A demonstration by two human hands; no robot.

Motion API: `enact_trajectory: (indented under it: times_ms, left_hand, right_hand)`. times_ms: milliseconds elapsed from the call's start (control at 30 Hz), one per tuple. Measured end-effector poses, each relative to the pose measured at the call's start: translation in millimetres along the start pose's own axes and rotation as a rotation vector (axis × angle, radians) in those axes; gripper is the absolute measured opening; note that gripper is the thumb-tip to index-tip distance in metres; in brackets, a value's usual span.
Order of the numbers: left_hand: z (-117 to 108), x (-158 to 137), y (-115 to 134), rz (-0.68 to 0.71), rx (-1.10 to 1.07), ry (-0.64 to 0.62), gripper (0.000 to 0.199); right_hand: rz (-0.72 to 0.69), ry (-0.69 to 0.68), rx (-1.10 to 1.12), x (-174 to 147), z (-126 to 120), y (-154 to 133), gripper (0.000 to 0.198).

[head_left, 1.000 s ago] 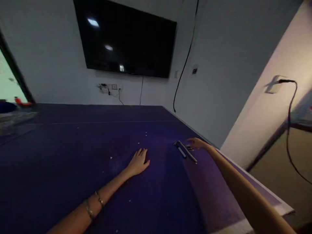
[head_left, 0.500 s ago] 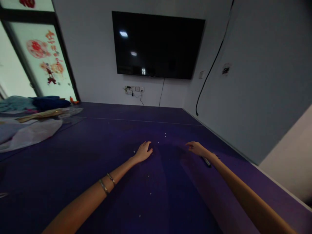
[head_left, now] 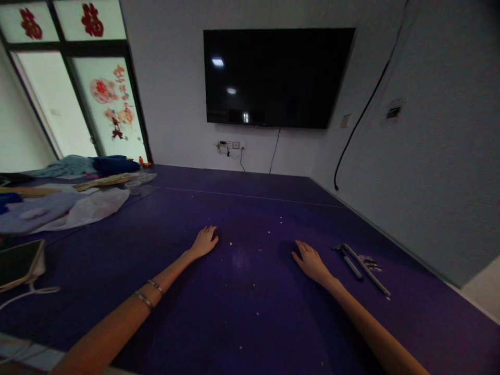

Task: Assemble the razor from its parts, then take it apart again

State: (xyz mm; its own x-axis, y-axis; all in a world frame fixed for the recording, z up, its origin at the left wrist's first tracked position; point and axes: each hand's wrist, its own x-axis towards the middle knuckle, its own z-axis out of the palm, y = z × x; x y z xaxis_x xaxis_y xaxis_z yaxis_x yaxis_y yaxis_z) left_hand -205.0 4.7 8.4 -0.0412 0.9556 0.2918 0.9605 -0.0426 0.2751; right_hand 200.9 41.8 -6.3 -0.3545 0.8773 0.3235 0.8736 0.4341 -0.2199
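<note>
My left hand [head_left: 203, 242] lies on the purple table [head_left: 219, 317] with its fingers stretched out and nothing in it. Two bracelets [head_left: 150, 294] circle that wrist. My right hand [head_left: 312, 262] rests palm down on the same surface, fingers extended and the thumb apart, also holding nothing. To its right lie a dark-handled tool [head_left: 352, 266], whose kind I cannot make out, and a long thin grey rod [head_left: 369, 272]. Small dark pieces [head_left: 371, 262] lie beside the rod. Tiny white scraps [head_left: 230, 244] are scattered between and around my hands.
A phone [head_left: 19, 265] with a white cable is at the left edge. Behind it lie a whitish plastic sheet [head_left: 97, 208] and folded blue cloth [head_left: 115, 165]. A black cable [head_left: 361, 114] hangs along the right wall. A television [head_left: 273, 78] hangs on the far wall.
The view has swung left. My hands have moved farther apart in the picture, and the right one has come away from the tools, which now show fully. Its fingers are straighter than before.
</note>
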Motion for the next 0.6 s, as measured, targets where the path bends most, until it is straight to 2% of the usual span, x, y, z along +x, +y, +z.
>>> enact_trajectory:
  times_ms: [267, 600]
  left_hand:
    - [2.6, -2.0, -1.8, 0.022, 0.115, -0.062, 0.049]
    - [1.9, -3.4, -7.9, 0.08, 0.063, -0.056, 0.048]
  right_hand:
    - [0.003, 0.028, -0.018, -2.6, -1.7, -2.3, 0.052]
    - [-0.014, 0.012, -0.011, -3.2, -4.4, -2.4, 0.046]
